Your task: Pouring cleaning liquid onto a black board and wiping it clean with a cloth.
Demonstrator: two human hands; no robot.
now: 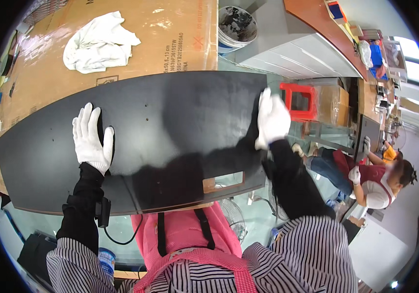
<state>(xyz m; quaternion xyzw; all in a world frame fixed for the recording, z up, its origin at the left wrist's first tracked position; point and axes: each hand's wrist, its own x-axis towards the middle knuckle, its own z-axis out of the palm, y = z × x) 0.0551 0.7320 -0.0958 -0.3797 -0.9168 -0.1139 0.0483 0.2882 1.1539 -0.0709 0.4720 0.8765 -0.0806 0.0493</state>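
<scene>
A large black panel (185,127) with a curved far edge and a rectangular cut-out lies in front of me, over the wrapped cardboard and out toward my body. My left hand (92,139), in a white glove, rests on its left part, fingers stretched and thumb apart. At the panel's right end is my right hand (273,119), also in a white glove and slightly blurred. Its fingers look stretched along the edge, its palm just outside it; the underside of this hand is hidden. Small dark holes dot the panel's surface.
A crumpled white cloth (103,43) lies on the plastic-wrapped cardboard (170,29) beyond the panel. Behind stands a stained white bucket (237,27). To the right are a red stool (298,101), a cardboard box (334,105) and a co-worker (365,178) handling another dark panel.
</scene>
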